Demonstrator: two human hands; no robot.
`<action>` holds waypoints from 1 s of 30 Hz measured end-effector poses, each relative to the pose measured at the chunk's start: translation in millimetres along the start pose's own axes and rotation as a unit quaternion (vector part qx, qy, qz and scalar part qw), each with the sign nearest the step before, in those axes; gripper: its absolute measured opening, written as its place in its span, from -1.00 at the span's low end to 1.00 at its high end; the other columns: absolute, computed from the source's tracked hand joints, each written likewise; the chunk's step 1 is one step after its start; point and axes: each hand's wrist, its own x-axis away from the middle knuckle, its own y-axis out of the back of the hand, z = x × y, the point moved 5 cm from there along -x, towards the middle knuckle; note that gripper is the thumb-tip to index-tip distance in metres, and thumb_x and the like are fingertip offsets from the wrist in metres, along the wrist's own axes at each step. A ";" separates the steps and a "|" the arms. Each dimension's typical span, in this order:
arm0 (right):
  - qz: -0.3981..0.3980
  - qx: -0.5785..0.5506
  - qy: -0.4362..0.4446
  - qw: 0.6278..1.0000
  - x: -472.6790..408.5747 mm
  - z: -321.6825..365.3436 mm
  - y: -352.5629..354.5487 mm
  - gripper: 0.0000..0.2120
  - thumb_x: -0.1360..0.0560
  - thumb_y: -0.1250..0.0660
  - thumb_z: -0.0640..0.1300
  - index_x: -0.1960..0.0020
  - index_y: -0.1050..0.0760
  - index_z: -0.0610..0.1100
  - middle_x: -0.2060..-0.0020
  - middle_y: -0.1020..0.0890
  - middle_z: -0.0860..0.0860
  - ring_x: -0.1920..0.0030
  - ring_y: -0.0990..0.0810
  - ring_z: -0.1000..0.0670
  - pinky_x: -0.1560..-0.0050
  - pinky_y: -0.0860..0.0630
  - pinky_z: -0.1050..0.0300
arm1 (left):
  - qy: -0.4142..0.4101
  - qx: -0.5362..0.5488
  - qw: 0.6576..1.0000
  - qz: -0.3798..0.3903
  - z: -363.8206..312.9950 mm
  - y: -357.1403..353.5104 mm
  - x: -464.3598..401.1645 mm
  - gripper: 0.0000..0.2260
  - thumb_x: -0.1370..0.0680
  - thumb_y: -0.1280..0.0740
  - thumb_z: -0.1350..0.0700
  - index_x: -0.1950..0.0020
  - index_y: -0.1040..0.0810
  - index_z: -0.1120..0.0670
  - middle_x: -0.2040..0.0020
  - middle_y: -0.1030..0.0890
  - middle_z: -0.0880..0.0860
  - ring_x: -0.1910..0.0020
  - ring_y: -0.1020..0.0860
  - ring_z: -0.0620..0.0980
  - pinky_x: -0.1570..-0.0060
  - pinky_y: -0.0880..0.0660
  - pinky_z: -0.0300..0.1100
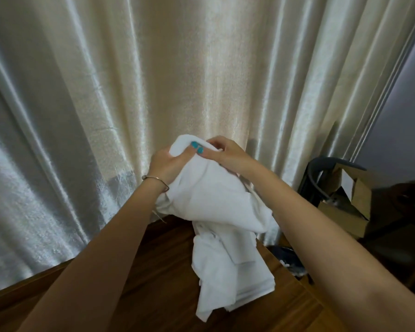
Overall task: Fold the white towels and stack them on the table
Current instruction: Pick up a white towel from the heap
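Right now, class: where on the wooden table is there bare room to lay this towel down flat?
Bare wooden table lies between the curtain and the hanging towel, under the left forearm. The right side is crowded: towel pile, table edge, cardboard box beyond.

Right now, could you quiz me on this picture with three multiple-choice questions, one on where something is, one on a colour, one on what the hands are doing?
1. Where is the cardboard box?
A. right of the towel
B. left of the towel
C. on the curtain

2. What colour are the painted nails?
A. red
B. teal
C. black

3. What holds the white towel?
A. nothing, it lies flat on the table
B. only the left hand
C. both hands

Answers: 1 A, the box sits at the right edge, beside a dark chair. 2 B, two teal nails show on the towel's top. 3 C, the left hand and right hand each keep a grip on the bunched top, while the rest hangs towards the wooden table.
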 end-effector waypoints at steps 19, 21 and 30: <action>0.068 0.431 -0.197 0.878 16.5 -217.2 -96.5 -0.38 -0.57 -0.21 0.03 -0.55 -0.06 -0.04 -0.37 -0.40 -0.17 -0.33 -0.43 -0.19 -0.27 -0.40 -0.07 | -0.031 -0.340 0.940 -0.005 58.7 6.1 -7.0 -0.63 -0.59 -0.14 0.17 -0.37 -0.42 -0.09 -0.35 -0.44 0.12 -0.21 -0.49 0.21 -0.20 -0.43 0.04; 0.036 0.478 -0.143 0.866 14.9 -198.9 -82.2 -0.61 -0.63 -0.05 -0.15 -0.45 -0.25 -0.10 -0.25 -0.52 -0.18 -0.24 -0.52 -0.17 -0.16 -0.45 -0.02 | -0.015 -0.393 0.919 -0.015 65.0 10.5 -2.9 -0.68 -0.56 -0.15 0.20 -0.17 -0.58 -0.10 -0.44 -0.31 0.00 -0.20 -0.50 0.15 -0.14 -0.44 0.00; -0.280 0.128 -0.012 0.951 33.7 -37.3 69.3 -0.75 -0.55 -0.04 -0.22 0.17 -0.43 -0.28 0.33 -0.47 -0.07 0.25 -0.46 -0.04 0.28 -0.30 0.07 | 0.068 -0.408 0.908 -0.066 39.1 21.9 5.7 -0.58 -0.54 -0.21 -0.21 -0.04 -0.57 0.14 -0.27 -0.39 0.13 0.13 -0.54 0.14 0.17 -0.35 -0.10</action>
